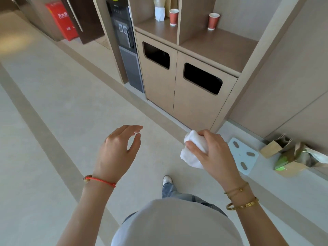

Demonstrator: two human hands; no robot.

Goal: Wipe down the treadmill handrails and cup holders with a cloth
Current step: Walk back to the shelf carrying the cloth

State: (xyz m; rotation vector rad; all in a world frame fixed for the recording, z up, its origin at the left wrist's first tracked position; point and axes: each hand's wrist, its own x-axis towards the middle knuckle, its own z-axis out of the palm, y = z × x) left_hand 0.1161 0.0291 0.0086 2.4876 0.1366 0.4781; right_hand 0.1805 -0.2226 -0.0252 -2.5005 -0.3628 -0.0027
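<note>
White cloth sits bunched in the right hand, whose grip is clamped round it; the left hand hangs apart, fingers loose and holding nothing. No treadmill shows, so this looks like carrying the cloth toward the machine or away from it. Pale floor lies open ahead and left; the bin cabinet and wall ledge hem in the right.

Looks like a shared refreshment corner in an office or gym building. Built-in tan cabinetry with 2 cut-out bin openings, open shelves above holding 2 red paper cups, a dark water dispenser set in a niche, a red fire-equipment box farther along, pale smooth flooring.
</note>
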